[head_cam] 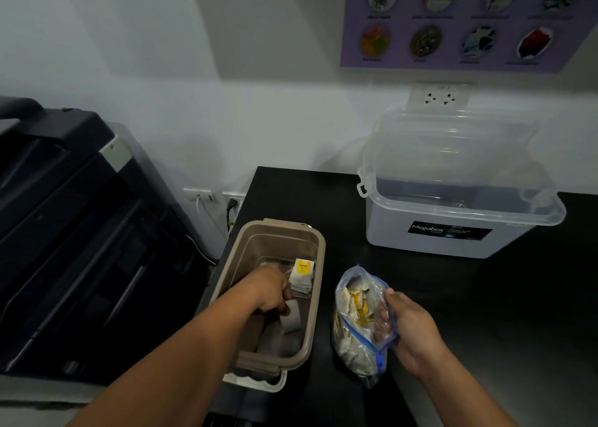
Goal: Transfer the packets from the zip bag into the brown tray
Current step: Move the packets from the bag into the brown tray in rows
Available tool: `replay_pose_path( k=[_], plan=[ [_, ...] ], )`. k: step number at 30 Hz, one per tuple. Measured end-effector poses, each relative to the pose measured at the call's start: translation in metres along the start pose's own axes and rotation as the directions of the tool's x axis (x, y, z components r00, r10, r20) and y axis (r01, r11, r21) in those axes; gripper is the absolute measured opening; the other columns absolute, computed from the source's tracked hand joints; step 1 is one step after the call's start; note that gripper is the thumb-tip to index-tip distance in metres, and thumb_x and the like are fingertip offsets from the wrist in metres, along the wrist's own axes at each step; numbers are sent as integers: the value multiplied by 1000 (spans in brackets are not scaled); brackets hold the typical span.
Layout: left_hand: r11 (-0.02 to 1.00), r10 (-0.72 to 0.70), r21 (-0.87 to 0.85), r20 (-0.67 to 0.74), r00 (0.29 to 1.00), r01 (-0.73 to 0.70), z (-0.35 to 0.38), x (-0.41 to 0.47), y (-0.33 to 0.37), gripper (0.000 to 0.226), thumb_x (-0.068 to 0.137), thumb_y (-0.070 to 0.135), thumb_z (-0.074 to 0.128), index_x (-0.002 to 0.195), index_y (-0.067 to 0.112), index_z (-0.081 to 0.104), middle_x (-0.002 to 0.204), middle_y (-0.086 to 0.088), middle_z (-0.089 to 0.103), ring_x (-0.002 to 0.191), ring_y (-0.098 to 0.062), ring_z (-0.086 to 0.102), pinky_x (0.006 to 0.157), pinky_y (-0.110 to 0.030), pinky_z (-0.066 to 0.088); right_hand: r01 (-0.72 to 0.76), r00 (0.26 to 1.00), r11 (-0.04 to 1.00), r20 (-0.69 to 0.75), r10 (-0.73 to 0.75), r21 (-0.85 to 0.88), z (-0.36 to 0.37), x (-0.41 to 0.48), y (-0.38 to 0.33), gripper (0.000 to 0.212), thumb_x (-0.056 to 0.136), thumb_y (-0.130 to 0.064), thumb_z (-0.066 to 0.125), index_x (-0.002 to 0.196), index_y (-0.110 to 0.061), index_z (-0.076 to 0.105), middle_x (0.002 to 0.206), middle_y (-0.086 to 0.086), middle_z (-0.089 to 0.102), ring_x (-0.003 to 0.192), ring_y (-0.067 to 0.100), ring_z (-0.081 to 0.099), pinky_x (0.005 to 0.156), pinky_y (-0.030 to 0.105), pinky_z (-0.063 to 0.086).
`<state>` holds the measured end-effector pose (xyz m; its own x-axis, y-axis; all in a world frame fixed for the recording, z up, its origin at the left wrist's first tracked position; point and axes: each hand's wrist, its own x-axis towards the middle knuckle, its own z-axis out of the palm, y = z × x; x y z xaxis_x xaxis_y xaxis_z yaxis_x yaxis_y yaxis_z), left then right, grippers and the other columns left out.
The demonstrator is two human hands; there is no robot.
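The brown tray [318, 242] sat on the black surface [485, 297], close to its left edge. The zip bag [352, 326] lay just beside it on the right, so a packet only had a short way to go from one to the other. The left hand [271, 292] was down inside the tray, low over the bottom. Its fingers were curled, and its grip looked closed on one white packet [293, 318], pinched between thumb and fingers. That was likely so the packet could be set down gently and not dropped from high up. A small stack of packets [302, 276] with a yellow mark on top leaned by the tray's right wall, which left room in the middle for more. The right hand [411, 329] was grasping the open edge of the zip bag, with its fingers curled over the plastic. I think it held the mouth up and open so the bag would not flop shut or slide. The bag looked quite full of white and yellow packets, so most of the job seemed left to do. Behind them a big clear box [453, 232] stood with its lid tipped up, well apart from both hands. A dark printer [81, 216] stood off to the left of the surface.
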<state>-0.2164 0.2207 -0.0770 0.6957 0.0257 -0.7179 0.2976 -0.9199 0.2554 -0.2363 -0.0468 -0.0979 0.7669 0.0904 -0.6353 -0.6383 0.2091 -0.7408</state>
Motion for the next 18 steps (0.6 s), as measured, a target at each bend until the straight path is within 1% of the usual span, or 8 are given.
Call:
replay_pose_path(
  k=[2, 5, 7, 9, 10, 12, 15, 18],
  plan=[
    [993, -40, -109, 19, 999, 42, 5, 0, -4, 24, 86, 16, 78, 109, 18, 71, 108, -13, 73, 93, -29, 72, 82, -37, 59, 11, 1000, 1000, -1, -11, -17, 1, 1, 0, 28, 108, -23, 49, 101, -2, 65, 82, 16, 77, 72, 26, 76, 67, 40, 59],
    [982, -55, -179, 14, 998, 56, 10, -1, -6, 13, 89, 7, 70, 94, 18, 65, 90, -16, 71, 73, -26, 64, 66, -34, 56, 14, 1000, 999, -1, -14, -28, 1, 1, -1, 28, 108, -23, 50, 109, 0, 67, 92, 19, 78, 84, 32, 77, 73, 44, 59],
    [981, -50, -184, 26, 998, 54, 9, -4, -6, 13, 92, 4, 62, 101, 10, 70, 96, -21, 73, 72, -25, 65, 72, -36, 59, 6, 1000, 999, -13, -6, -32, 1, 0, -2, 29, 108, -23, 50, 112, 0, 67, 98, 21, 78, 91, 35, 77, 76, 44, 60],
    [985, -38, -166, 80, 996, 51, 6, -7, -7, 21, 91, 6, 61, 108, 8, 73, 100, -21, 75, 74, -25, 65, 80, -41, 59, 10, 1000, 1000, -7, -10, -24, 1, -2, -2, 27, 108, -22, 49, 107, -1, 66, 90, 18, 79, 80, 30, 78, 67, 39, 60],
    [986, -29, -161, 114, 993, 47, 3, -9, -8, 22, 90, 7, 64, 108, 12, 76, 95, -16, 76, 74, -24, 64, 78, -40, 58, 7, 1000, 1000, -17, -7, -19, 1, -2, -2, 27, 108, -21, 48, 105, -1, 66, 86, 17, 79, 75, 28, 78, 64, 37, 60],
    [986, -2, -163, 155, 988, 27, -1, -11, -9, 28, 86, 5, 69, 107, 21, 78, 90, -8, 76, 74, -21, 64, 73, -34, 55, 2, 1000, 1000, -28, -3, -14, 1, -2, -2, 28, 108, -21, 49, 112, -1, 66, 96, 20, 79, 84, 31, 78, 69, 41, 60],
    [986, 8, -168, 154, 988, 18, -5, -10, -6, 28, 84, 5, 73, 109, 16, 78, 104, -11, 77, 74, -17, 67, 66, -30, 54, -5, 999, 1000, -33, 5, -2, 1, -1, -2, 30, 109, -23, 49, 118, 0, 66, 103, 22, 78, 92, 34, 78, 75, 44, 60],
    [977, -65, -190, 153, 986, 94, -4, -8, -2, 21, 86, 11, 73, 106, 13, 78, 91, -10, 77, 58, -11, 63, 48, -21, 43, -9, 999, 1000, -36, 8, -4, 1, 0, 0, 32, 108, -23, 49, 121, 1, 65, 107, 23, 77, 99, 37, 76, 79, 46, 60]
  ],
)
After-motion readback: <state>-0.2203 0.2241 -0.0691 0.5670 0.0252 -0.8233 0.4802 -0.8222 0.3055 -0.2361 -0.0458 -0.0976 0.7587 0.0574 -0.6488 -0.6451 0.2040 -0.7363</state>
